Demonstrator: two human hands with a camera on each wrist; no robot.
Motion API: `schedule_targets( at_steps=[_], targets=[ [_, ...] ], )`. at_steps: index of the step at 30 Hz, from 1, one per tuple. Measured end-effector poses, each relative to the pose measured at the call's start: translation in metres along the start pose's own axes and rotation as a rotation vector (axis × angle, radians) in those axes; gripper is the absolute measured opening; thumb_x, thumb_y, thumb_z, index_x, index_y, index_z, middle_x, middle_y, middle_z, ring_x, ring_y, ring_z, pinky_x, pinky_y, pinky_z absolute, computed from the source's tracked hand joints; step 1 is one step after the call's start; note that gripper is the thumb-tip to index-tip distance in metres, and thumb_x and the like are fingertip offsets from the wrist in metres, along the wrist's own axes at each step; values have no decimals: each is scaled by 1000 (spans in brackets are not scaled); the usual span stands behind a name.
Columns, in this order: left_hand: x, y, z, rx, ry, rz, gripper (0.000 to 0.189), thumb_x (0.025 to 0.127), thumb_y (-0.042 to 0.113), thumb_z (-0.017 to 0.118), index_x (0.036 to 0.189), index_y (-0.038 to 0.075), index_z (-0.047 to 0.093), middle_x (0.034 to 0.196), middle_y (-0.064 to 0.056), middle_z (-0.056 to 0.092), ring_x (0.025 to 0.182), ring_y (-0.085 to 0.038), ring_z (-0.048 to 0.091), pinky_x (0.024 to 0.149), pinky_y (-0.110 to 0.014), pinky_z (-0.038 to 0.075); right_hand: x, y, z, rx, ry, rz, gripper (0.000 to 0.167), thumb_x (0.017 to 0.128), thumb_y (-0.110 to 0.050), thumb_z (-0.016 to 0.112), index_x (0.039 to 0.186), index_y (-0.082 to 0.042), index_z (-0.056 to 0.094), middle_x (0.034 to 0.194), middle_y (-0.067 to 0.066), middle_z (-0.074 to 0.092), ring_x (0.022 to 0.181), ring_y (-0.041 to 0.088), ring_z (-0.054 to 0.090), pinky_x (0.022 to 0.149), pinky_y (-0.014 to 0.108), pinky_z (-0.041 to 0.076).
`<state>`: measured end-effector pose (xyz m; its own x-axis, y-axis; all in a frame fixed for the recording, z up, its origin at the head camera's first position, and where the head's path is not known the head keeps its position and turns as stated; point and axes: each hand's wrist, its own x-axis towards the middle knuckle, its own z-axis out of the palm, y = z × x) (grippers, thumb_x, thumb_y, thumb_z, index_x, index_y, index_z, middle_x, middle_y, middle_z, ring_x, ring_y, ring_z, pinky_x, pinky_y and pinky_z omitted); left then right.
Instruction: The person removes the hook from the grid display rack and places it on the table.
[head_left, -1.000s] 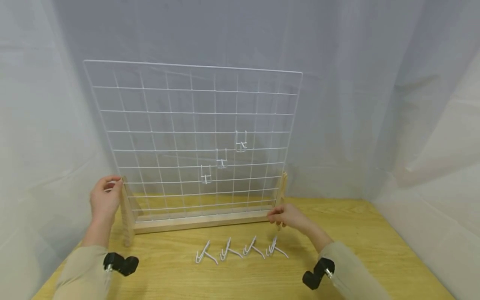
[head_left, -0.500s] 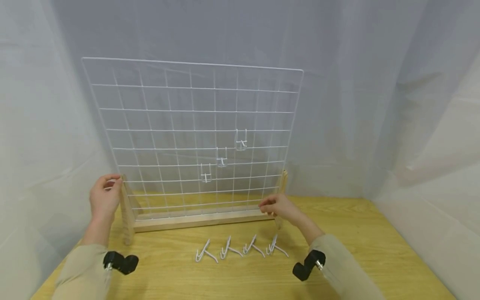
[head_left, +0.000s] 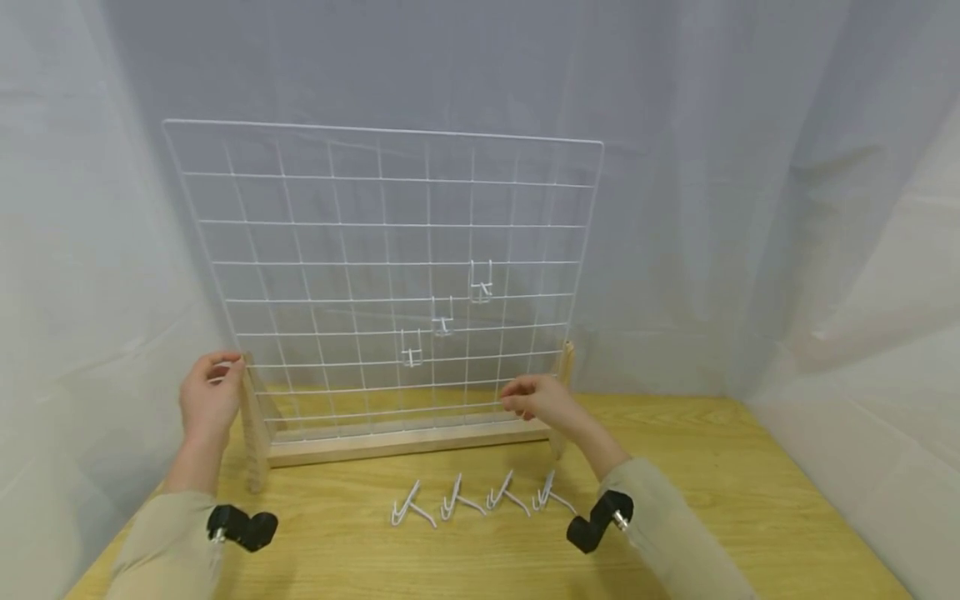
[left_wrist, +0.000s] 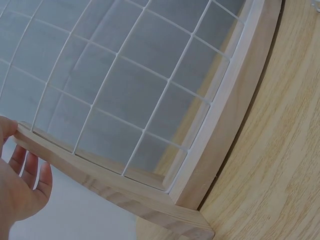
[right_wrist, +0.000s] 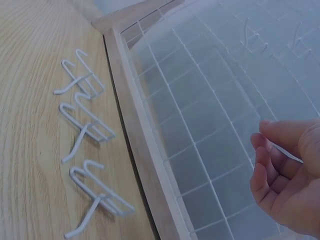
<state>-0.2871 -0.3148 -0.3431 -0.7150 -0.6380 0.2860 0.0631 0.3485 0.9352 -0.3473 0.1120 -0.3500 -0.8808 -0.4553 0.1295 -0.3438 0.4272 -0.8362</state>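
Note:
A white wire grid panel (head_left: 375, 242) stands upright in a pale wooden stand (head_left: 405, 448). My left hand (head_left: 212, 392) pinches the top of the stand's left post (left_wrist: 55, 152), with the thumb at its tip and the other fingers curled beside it. In front of the grid's lower right part is my right hand (head_left: 543, 404), fingers loosely bent and nothing between them; the right wrist view shows this hand (right_wrist: 290, 175) with a gap between thumb and fingers. Three white wire hooks hang on the grid in a rising diagonal: low (head_left: 412, 357), middle (head_left: 443, 325) and high (head_left: 482, 290).
Several more white hooks lie in a row on the wood-grain table, from a left one (head_left: 411, 506) to a right one (head_left: 551, 494), in front of the stand. The stand's right post (head_left: 566, 362) rises behind the right hand. Pale sheeting (head_left: 675, 208) surrounds the table.
My right hand has moved left and up, from beside the foot of the right post to in front of the grid. The left hand keeps its place on the left post.

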Motion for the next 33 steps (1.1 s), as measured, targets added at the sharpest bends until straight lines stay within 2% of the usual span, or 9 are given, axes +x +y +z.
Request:
schedule_targets(
  at_steps=[3,10,14,17,21,26,30,33],
  targets=[
    [-1,0,-1,8,-3,0,11,93,21,54,99,14,59,86,5,45,72,-1,43,57,-12,39,3,-6,4,29,28,17,20,87,-13,63,103,-1,65,86,5,64,75,16,57,68,32,51],
    [-2,0,-2,22,-26,-18,10,94,22,52,98,16,58,90,4,46,74,-2,43,58,-13,39,12,-15,12,120,49,-9,24,87,-14,65,103,3,64,84,9,65,72,16,55,66,32,50],
    [-2,0,-1,33,-21,-5,18,94,22,52,105,8,57,91,2,46,73,-2,43,57,-12,39,17,-22,16,140,64,7,25,87,-16,65,104,2,65,84,7,64,73,16,55,67,32,50],
    [-1,-1,-1,38,-16,-5,19,94,22,52,106,7,57,91,2,46,73,-2,43,57,-12,38,20,-27,19,144,71,7,25,88,-16,64,106,1,64,84,7,64,75,16,55,67,30,49],
    [-1,0,-1,30,-19,-10,15,94,23,52,102,12,58,91,3,45,74,-2,43,57,-13,38,24,-34,23,156,82,-22,26,89,-17,63,107,2,64,83,8,64,73,15,54,64,26,48],
    [-1,1,-1,23,-18,-6,14,94,22,52,102,12,58,91,3,45,74,-2,42,57,-12,38,28,-42,28,183,101,-43,25,88,-13,63,106,4,64,84,10,65,70,13,55,64,31,49],
    [-1,2,-1,13,-13,-3,13,94,21,53,101,12,58,89,3,45,73,-2,43,56,-12,39,32,-48,33,193,102,-38,26,88,-13,64,107,5,63,88,12,67,73,23,59,69,37,51],
    [-1,2,-1,8,-13,-7,11,94,20,53,100,13,58,89,3,45,73,-2,43,57,-12,39,36,-51,37,196,108,-29,25,88,-12,64,106,4,64,87,10,67,76,28,60,67,35,51]
  ],
)
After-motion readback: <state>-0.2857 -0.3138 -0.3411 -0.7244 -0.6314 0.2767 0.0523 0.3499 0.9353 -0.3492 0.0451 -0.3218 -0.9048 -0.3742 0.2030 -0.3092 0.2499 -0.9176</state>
